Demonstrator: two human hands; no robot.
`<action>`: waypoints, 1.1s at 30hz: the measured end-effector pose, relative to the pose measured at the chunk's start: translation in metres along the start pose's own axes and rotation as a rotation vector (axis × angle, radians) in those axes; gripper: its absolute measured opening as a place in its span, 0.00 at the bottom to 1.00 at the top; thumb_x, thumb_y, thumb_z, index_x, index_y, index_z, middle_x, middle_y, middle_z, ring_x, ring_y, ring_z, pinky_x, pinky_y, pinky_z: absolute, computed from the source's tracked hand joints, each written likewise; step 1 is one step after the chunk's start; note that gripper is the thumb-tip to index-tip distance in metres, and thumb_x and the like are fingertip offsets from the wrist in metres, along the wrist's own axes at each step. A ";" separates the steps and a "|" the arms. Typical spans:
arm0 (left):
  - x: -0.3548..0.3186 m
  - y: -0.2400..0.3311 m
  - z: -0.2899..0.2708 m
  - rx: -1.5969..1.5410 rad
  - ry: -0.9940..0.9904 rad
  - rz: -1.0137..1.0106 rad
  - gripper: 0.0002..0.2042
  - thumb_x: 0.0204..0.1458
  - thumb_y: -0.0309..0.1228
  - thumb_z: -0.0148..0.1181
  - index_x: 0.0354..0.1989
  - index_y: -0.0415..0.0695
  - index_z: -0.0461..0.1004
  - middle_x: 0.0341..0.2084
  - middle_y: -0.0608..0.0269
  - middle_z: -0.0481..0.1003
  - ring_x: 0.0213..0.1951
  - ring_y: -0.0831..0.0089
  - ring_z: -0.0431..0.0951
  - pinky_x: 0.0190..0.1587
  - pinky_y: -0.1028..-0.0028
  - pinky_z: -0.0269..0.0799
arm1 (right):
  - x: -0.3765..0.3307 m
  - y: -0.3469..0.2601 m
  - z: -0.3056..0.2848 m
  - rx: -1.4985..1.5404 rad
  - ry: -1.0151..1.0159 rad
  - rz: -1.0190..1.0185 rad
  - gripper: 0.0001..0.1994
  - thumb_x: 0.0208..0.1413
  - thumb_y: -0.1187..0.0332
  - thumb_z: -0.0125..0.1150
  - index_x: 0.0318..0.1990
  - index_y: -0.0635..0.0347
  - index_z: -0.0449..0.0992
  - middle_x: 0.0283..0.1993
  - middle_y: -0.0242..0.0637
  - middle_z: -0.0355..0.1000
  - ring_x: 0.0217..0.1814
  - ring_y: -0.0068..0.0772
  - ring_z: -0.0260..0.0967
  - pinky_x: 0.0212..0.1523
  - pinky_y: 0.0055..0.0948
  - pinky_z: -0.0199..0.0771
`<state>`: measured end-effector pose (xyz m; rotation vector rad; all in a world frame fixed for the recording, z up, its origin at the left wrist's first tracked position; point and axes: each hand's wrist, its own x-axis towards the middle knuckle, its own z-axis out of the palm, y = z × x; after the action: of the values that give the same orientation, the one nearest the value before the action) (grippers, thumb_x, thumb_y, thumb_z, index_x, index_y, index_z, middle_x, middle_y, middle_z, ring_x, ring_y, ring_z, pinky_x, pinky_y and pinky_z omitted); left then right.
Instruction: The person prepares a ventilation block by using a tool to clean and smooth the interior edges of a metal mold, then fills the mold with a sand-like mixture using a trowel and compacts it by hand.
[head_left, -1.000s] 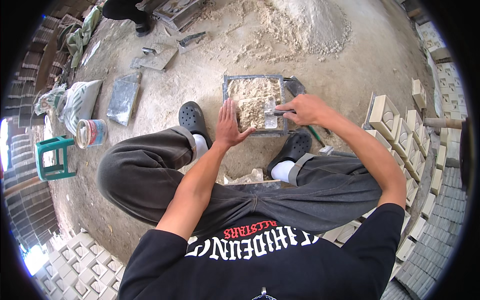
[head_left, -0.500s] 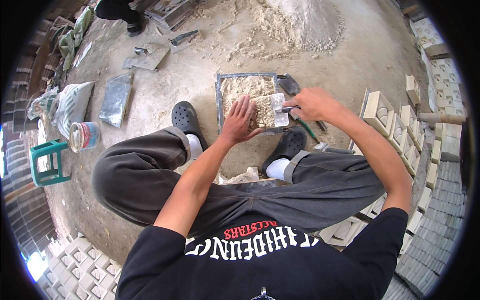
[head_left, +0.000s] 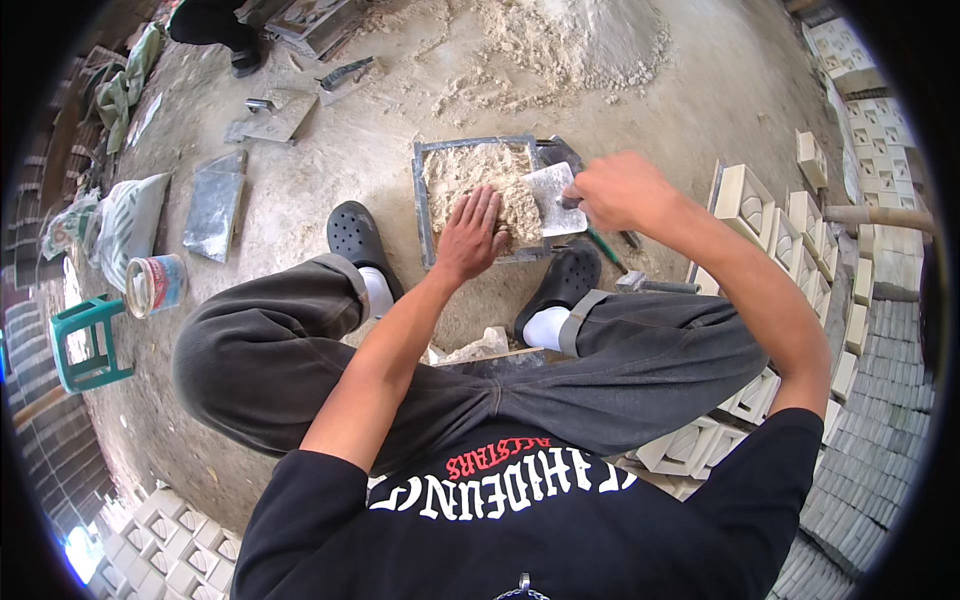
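A dark, square-sided mould frame (head_left: 420, 200) lies on the floor between my feet, filled with pale, crumbly damp mix (head_left: 475, 163). My left hand (head_left: 470, 237) rests flat on this mix, fingers stretched out toward the far side. In my right hand (head_left: 622, 190) is a trowel (head_left: 550, 203), gripped by its dark handle. Its pale, smeared rectangular blade lies over the frame's right edge, beside the mix. Part of the handle is hidden by my fingers.
Dark flat tools (head_left: 558, 153) and a hammer-like tool (head_left: 655, 286) lie right of the frame. Pale patterned blocks (head_left: 745, 205) stand in rows farther right. Beyond the frame rises a powder heap (head_left: 610, 45). At left are a bucket (head_left: 155, 285), a green stool (head_left: 90, 345) and a sack (head_left: 132, 220).
The trowel has shifted slightly right and away from me relative to the frame, and its blade has turned. My left thumb has drawn in nearer the fingers. The whole view has shifted a little.
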<state>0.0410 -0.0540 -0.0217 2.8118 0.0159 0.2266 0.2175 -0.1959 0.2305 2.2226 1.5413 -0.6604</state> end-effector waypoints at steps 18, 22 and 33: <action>0.022 0.035 0.000 0.021 -0.089 0.112 0.41 0.61 0.55 0.45 0.70 0.31 0.49 0.72 0.43 0.47 0.74 0.53 0.44 0.74 0.58 0.36 | -0.043 0.000 0.019 -0.033 0.379 0.118 0.10 0.53 0.69 0.56 0.39 0.53 0.82 0.29 0.40 0.79 0.32 0.43 0.79 0.32 0.40 0.78; 0.029 0.048 0.010 0.031 -0.092 0.085 0.42 0.61 0.58 0.43 0.70 0.31 0.48 0.72 0.42 0.47 0.74 0.52 0.43 0.74 0.57 0.36 | -0.055 0.011 0.024 -0.030 0.377 0.249 0.14 0.55 0.69 0.55 0.48 0.48 0.81 0.27 0.40 0.78 0.31 0.44 0.78 0.30 0.42 0.77; 0.065 0.002 0.019 0.181 -0.177 -0.072 0.36 0.66 0.52 0.27 0.73 0.35 0.39 0.75 0.47 0.36 0.76 0.57 0.31 0.74 0.60 0.24 | -0.062 0.030 0.011 0.135 0.416 0.314 0.16 0.60 0.61 0.57 0.56 0.36 0.78 0.29 0.42 0.77 0.31 0.47 0.76 0.31 0.44 0.75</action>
<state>0.1079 -0.0596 -0.0291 2.9933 0.1022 -0.0441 0.2258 -0.2599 0.2572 2.7575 1.2972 -0.2209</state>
